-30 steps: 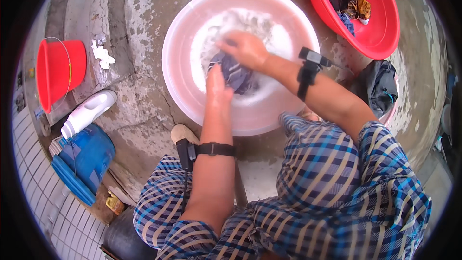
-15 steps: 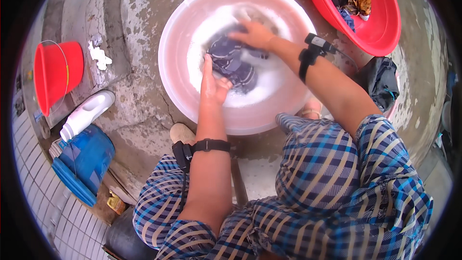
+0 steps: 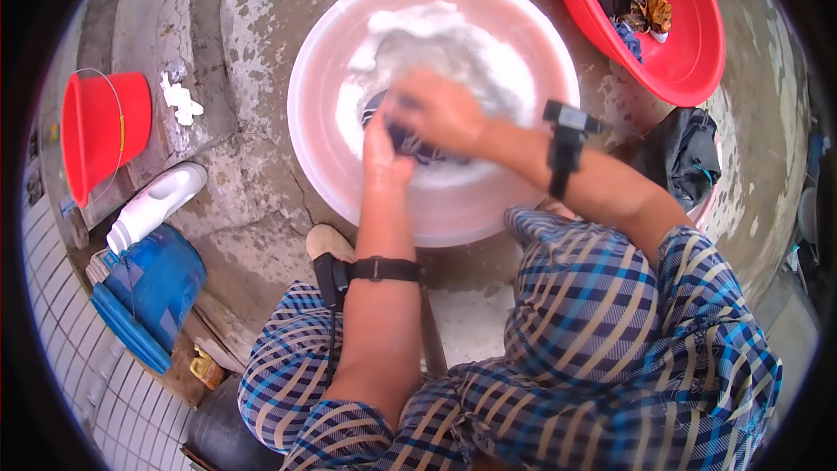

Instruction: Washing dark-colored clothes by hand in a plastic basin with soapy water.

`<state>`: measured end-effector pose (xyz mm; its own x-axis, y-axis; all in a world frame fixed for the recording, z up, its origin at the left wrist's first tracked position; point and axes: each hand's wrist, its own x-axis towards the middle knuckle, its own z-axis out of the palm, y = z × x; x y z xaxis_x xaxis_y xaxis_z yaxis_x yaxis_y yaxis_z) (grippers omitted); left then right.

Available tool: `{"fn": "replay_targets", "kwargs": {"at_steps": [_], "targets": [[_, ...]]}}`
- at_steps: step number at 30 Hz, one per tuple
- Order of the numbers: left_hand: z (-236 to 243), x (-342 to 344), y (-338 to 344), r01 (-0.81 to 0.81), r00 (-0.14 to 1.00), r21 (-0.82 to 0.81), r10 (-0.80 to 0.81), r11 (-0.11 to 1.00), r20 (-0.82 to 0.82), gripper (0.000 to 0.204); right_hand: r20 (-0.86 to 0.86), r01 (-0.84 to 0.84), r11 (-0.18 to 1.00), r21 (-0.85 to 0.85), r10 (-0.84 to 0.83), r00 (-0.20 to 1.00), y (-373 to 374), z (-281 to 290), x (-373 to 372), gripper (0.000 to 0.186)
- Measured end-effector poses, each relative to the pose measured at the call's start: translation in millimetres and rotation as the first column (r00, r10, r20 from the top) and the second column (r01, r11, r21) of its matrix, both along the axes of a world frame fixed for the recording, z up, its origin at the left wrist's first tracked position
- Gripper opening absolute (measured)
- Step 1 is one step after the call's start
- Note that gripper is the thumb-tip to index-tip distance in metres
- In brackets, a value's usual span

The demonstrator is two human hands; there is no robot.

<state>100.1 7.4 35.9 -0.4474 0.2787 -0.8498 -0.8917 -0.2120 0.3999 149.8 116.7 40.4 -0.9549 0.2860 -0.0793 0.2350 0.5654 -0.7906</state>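
Observation:
A wide pale-pink basin (image 3: 314,139) holds water topped with white suds (image 3: 514,78). Inside it, a wet navy cloth (image 3: 427,154) with white markings lies bunched up, mostly covered by my hands. My left hand (image 3: 386,153) grips its left part, thumb pointing up along the fabric. Over the middle of the cloth is my right hand (image 3: 443,113), blurred by motion, its fingers curled around the fabric. Both hands are close together, right above left. Whether the cloth is a garment, I cannot make out.
A red basin (image 3: 697,44) with dark clothes stands at the upper right, a black bag-like item (image 3: 689,157) below it. On the left are a red bucket (image 3: 109,135), a white jug (image 3: 161,201) and a blue container (image 3: 161,283). A stool leg shows beneath me.
My right hand has moved left and down from over the suds to beside my left hand, its spread fingers now curled. The cloth went from spread out to bunched up.

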Motion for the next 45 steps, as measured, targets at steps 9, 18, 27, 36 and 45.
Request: {"fn": "replay_targets", "kwargs": {"at_steps": [9, 18, 27, 36, 45], "targets": [[-20.9, 6.0, -5.6, 0.075, 0.997, 0.055, -0.074, 0.996, -0.020, 0.048, 0.298, 0.178, 0.976, -0.129, -0.133, 0.945, 49.5, -19.8, -37.3, 0.041], [-19.5, 2.0, -16.9, 0.064, 0.989, -0.019, -0.061, 0.998, 0.135, 0.065, 0.094, -0.328, 0.873, -0.362, 0.384, 0.918, 10.5, -26.5, 7.8, 0.033], [-16.3, 6.4, -1.2, -0.019, 0.999, -0.018, 0.020, 1.000, 0.027, 0.030, -0.031, 0.058, 0.996, -0.061, -0.060, 0.998, 13.8, -5.3, -9.6, 0.026], [-8.9, 12.2, 11.1, 0.044, 0.999, -0.065, -0.043, 0.997, 0.009, 0.040, 0.343, 0.134, 0.990, -0.036, -0.114, 0.932, 57.8, -18.6, -20.8, 0.043], [-9.2, -13.2, -13.6, 0.328, -0.110, -0.844, -0.870, 0.425, -0.481, 0.087, 0.430, 0.047, 0.825, -0.563, 0.243, 0.869, 71.3, -26.0, -6.8, 0.072]]}}
